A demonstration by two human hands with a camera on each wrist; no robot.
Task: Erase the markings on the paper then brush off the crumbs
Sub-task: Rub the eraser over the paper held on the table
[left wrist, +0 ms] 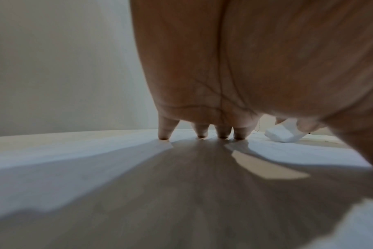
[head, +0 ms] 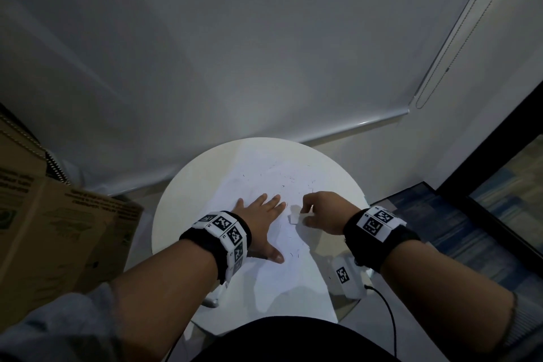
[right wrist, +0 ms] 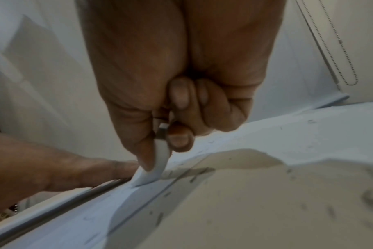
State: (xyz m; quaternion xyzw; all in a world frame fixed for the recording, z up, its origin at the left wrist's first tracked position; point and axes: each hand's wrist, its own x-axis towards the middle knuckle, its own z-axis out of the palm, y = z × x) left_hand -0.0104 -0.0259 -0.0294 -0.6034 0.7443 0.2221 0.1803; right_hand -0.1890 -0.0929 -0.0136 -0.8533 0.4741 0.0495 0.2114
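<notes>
One sheet of paper (head: 264, 185) and one white eraser (head: 294, 218) are on a round white table (head: 176, 200). The left hand (head: 258, 214) presses flat, fingers spread, mid-sheet. Just right, the right hand (head: 321, 211) pinches the eraser against the paper. Many dark crumbs (head: 282, 179) scatter toward the far edge. A cardboard box (head: 44, 229) stands beyond the table's left edge.
</notes>
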